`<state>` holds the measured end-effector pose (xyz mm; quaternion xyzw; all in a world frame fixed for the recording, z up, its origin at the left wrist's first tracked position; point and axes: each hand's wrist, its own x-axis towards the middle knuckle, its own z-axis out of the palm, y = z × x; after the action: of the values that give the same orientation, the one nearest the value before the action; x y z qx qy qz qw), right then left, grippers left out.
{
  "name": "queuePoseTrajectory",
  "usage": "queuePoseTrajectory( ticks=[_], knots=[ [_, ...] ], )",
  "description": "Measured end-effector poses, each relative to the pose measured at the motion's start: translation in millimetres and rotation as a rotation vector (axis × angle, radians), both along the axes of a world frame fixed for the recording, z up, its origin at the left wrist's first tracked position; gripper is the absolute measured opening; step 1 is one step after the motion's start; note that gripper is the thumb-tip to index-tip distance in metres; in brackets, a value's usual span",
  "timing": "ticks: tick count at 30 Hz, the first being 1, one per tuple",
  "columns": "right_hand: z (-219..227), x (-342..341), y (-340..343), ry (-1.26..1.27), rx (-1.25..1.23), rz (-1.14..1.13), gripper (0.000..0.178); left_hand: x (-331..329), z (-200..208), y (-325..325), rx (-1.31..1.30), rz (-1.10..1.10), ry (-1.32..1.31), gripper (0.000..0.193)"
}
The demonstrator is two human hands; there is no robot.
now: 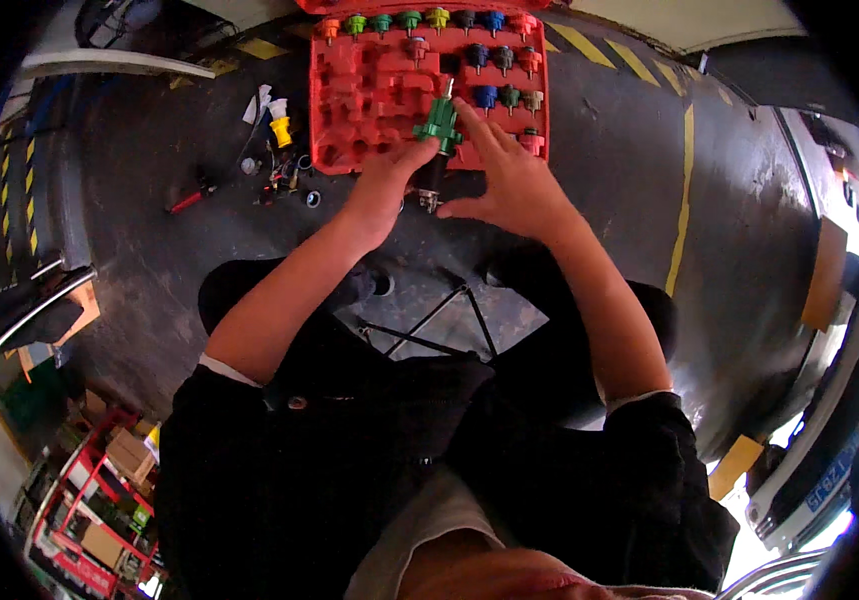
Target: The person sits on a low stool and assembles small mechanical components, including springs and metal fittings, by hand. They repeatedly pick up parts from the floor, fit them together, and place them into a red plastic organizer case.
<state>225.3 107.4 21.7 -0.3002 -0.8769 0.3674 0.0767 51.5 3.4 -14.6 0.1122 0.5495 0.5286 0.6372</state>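
Observation:
A red moulded case (369, 90) lies open on the dark floor ahead of me. Rows of coloured cap-shaped adapters (489, 60) in orange, green, yellow, blue and red sit in its slots. My left hand (384, 185) grips a green adapter (438, 125) with a dark stem below it, held just over the case's near edge. My right hand (509, 175) is beside it with fingers spread, its fingertips touching the green adapter and the case.
Left of the case lie a yellow-and-white small part (279, 125), small dark fittings (284, 175) and a red-handled tool (189, 200). A yellow painted line (684, 200) runs on the floor at right. A car bumper (829, 470) shows at lower right, shelves with boxes (99, 500) at lower left.

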Motion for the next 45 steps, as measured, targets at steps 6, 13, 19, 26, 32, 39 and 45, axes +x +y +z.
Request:
queuePoseTrajectory(
  ticks=[6, 13, 19, 26, 32, 39, 45],
  knots=[
    [-8.6, -3.1, -20.5, -0.020, -0.134, -0.070, 0.117, 14.9, -10.7, -7.7, -0.026, -0.023, -0.141, 0.028],
    [-7.1, 1.0, -21.6, -0.001, -0.072, -0.027, 0.105, 17.7, -5.8, -15.8, -0.029, -0.031, -0.114, 0.026],
    [-4.6, 3.4, -30.4, -0.051, -0.030, -0.025, 0.091, 7.5, -24.3, -22.7, -0.053, -0.204, 0.049, 0.031],
    [-6.6, 9.9, -17.6, -0.087, 0.085, -0.055, 0.086, -27.2, -29.5, -3.7, 0.000, -0.662, 0.855, 0.069],
    [-10.0, 12.6, -13.5, -0.080, 0.041, -0.061, 0.086, -25.2, -2.2, -0.6, 0.497, -0.732, 1.042, 0.091],
    [-6.4, 16.0, -9.7, -0.068, -0.090, -0.044, 0.087, -26.9, -6.8, 3.7, 0.512, -0.735, 1.012, 0.097],
    [-4.1, 23.3, -0.1, 0.045, -0.241, 0.036, 0.088, -21.1, -7.4, 1.6, 0.460, -0.739, 1.038, 0.098]
  ],
)
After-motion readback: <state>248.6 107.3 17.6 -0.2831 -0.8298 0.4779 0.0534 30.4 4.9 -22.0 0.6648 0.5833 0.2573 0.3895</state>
